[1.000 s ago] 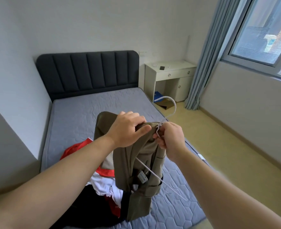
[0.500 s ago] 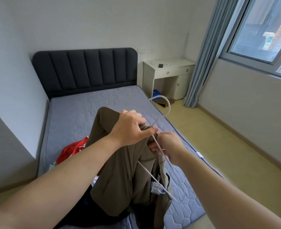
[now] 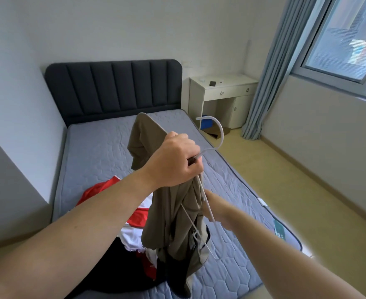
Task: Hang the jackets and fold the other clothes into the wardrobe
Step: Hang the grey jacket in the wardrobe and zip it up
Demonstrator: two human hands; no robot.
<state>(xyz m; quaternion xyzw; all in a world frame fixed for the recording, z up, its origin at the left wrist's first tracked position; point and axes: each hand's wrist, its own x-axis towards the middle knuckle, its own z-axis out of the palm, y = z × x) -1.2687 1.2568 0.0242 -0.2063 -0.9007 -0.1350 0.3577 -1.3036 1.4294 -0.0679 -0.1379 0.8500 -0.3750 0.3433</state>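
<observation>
since the jacket (image 3: 169, 223) hangs limp, likely light, best held at hanger (image 3: 219, 134) neck | left hand (image 3: 175, 160) clenches both | right hand (image 3: 213, 203) fingers hidden, cannot tell

left hand (image 3: 175, 162) raised, now gripping hanger (image 3: 220, 134) neck, right hand (image 3: 213, 205) lowered into olive jacket (image 3: 169, 214)

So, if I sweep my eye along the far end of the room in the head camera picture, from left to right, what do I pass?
Dark padded headboard → white desk → blue curtain → window.
</observation>
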